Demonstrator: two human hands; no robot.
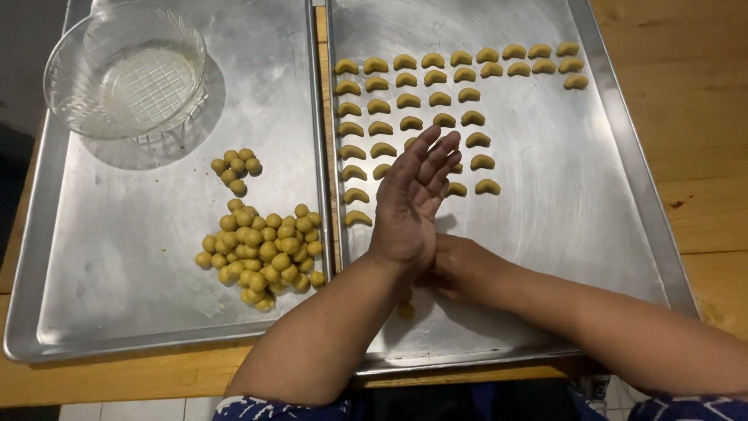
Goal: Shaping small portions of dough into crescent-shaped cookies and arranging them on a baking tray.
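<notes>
My left hand is held flat and on edge above the right metal tray, fingers straight and together. My right hand lies under it, mostly hidden, pressed against the left palm near the tray's front. Whether dough sits between the palms is hidden. Several crescent-shaped dough pieces lie in rows on the right tray, just beyond my fingertips. A pile of several small round dough balls rests on the left metal tray, left of my left forearm. One small piece lies under my left wrist.
A clear glass bowl stands at the far left corner of the left tray. A smaller cluster of dough balls lies beyond the main pile. Both trays sit on a wooden table, with tiled floor at the near edge.
</notes>
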